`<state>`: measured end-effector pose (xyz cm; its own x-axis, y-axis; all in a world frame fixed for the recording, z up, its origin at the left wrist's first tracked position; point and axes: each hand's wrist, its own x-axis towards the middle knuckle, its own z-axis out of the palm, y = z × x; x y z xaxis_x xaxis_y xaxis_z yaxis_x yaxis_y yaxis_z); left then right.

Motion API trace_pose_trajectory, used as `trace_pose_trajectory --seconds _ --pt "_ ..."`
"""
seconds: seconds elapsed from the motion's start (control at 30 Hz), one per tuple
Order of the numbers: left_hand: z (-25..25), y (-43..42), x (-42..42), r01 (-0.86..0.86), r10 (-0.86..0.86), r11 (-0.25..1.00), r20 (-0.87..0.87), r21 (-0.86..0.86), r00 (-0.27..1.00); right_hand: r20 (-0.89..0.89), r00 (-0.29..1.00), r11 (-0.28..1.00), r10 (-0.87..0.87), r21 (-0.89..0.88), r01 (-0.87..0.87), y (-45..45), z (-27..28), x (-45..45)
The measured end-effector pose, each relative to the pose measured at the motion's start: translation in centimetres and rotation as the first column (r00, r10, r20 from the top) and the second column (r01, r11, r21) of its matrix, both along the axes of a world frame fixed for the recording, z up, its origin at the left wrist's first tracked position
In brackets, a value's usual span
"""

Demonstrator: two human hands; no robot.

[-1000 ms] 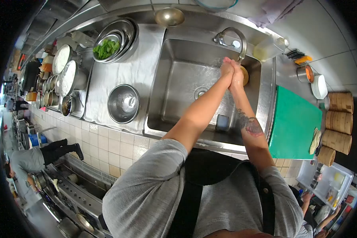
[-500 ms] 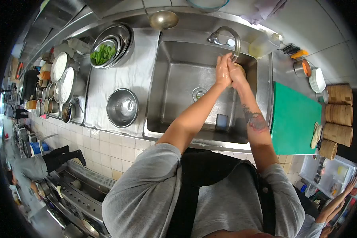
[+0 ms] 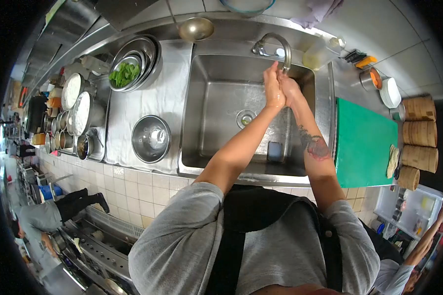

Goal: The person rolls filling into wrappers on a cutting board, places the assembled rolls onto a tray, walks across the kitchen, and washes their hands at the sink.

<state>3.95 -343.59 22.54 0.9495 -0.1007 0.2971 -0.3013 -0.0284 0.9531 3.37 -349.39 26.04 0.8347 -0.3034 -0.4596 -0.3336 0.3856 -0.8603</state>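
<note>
Under the curved faucet (image 3: 286, 51), my left hand (image 3: 274, 89) and my right hand (image 3: 290, 90) are pressed against each other, wet and shiny. The left fingers stretch up toward the spout. Part of the right hand's fingers is hidden against the left, but they look extended too. I see no object between the palms. Both hands are above the steel sink (image 3: 221, 105), near its back right corner. Below them the drain (image 3: 245, 119) has a bit of green in it, and a dark square patch (image 3: 274, 151) shows toward the front.
Left of the sink are a steel bowl (image 3: 151, 139) and nested bowls with green leaves (image 3: 125, 74). A ladle (image 3: 196, 29) hangs behind. To the right lie a green cutting board (image 3: 364, 142), white dishes (image 3: 390, 93) and bamboo steamers (image 3: 418, 133). Other people (image 3: 39, 216) stand nearby.
My hands have shifted against each other under the faucet, the right one turning slightly. A tan shape beside the right hand no longer shows. The whole view has moved a little.
</note>
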Motion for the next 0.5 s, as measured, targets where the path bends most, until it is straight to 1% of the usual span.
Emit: trace_pose_trajectory --seconds 0.03,0.07,0.13,0.17,0.2,0.23,0.3,0.33,0.37,0.43,0.47,0.5 --pt "0.2 0.0 -0.1 0.000 0.000 1.000 0.020 -0.006 1.000 -0.018 0.998 0.998 -0.055 0.005 0.055 0.0 0.0 0.0" --pt "0.4 0.0 0.0 -0.001 0.000 0.999 -0.013 -0.044 1.000 -0.035 0.994 0.994 -0.108 0.008 0.108 0.0 0.0 0.0" --pt "-0.4 -0.6 0.2 -0.007 -0.003 0.992 -0.082 -0.123 0.997 0.012 0.994 0.964 -0.106 -0.244 0.105 0.3 -1.6 0.0" --pt "-1.1 -0.7 0.7 -0.013 -0.015 0.981 -0.138 -0.196 0.990 0.061 0.998 0.872 -0.036 -0.485 0.061 0.9 -3.8 0.0" --pt "-3.1 -1.1 1.6 -0.021 -0.033 0.963 -0.194 -0.268 0.980 0.088 0.995 0.717 0.042 -0.696 0.032 1.0 -5.1 -0.1" --pt "-4.0 -1.2 2.3 -0.033 -0.055 0.940 -0.247 -0.339 0.967 0.143 0.988 0.736 0.060 -0.675 0.053 0.8 -5.3 -0.2" --pt "-5.1 -1.4 2.8 -0.034 -0.049 0.947 -0.249 -0.318 0.967 0.260 0.961 0.778 0.098 -0.622 0.089 0.6 -5.5 0.2" --pt "-4.2 -1.0 2.2 -0.021 -0.025 0.974 -0.199 -0.225 0.980 0.122 0.991 0.873 0.055 -0.487 0.011 0.5 -4.0 0.2" --pt "-3.3 -0.7 1.6 -0.011 -0.009 0.992 -0.151 -0.128 0.988 0.092 0.994 0.901 0.062 -0.434 -0.017 0.5 -2.7 0.3" --pt "-3.5 -0.9 1.5 0.019 -0.058 0.972 -0.163 -0.233 0.985 0.029 0.997 0.945 0.073 -0.322 -0.060 0.4 -0.2 0.1" --pt "-3.7 -1.1 1.4 0.034 -0.085 0.958 -0.167 -0.285 0.982 0.039 0.999 0.949 0.011 -0.314 0.002 0.4 0.1 0.1" --pt "-2.9 -1.0 1.2 0.036 -0.140 0.939 -0.287 -0.342 0.948 0.041 0.999 0.950 0.005 -0.311 0.008 0.3 0.2 0.1"
